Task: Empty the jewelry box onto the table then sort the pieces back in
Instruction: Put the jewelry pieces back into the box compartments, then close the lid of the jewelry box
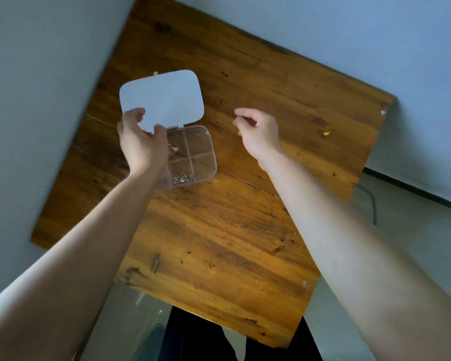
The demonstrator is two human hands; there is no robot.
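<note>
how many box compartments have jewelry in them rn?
2 visible: one near compartment of the jewelry box holds small silvery pieces; another, beside the left hand, holds a piece. The hand hides some compartments.

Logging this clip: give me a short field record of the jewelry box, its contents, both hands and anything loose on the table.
box: clear compartmented jewelry box on the wooden table, lid open and raised
contents: small metal pieces in a near compartment; another piece beside the left hand; the other visible compartments look empty
left hand: left hand over the box, fingers at the lid's lower edge
right hand: right hand raised above the table, fingers pinched; anything held is too small to tell
loose: one gold piece near the table's far right edge
</note>
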